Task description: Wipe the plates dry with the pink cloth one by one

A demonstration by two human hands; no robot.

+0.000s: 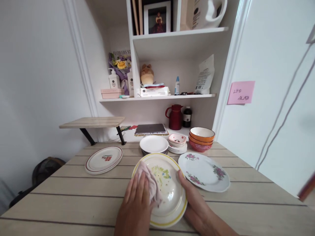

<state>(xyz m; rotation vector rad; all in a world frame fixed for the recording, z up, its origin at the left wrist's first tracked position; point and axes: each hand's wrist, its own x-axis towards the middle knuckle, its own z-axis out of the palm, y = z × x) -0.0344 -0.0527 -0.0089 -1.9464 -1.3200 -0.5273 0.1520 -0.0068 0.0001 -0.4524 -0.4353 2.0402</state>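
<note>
A white plate with a yellow rim (169,193) lies on the wooden table in front of me. My left hand (135,203) lies flat on a pale pink cloth (151,183), pressing it onto the plate's left half. My right hand (194,203) grips the plate's right edge, thumb on the rim. Faint greenish marks show in the plate's middle.
A flowered plate (204,172) lies just right of it, a red-rimmed plate stack (103,159) at the left. Behind are a stack of white plates (154,145), small dishes (177,144) and orange bowls (201,138). Shelves with bottles and a red jug (175,117) stand at the back.
</note>
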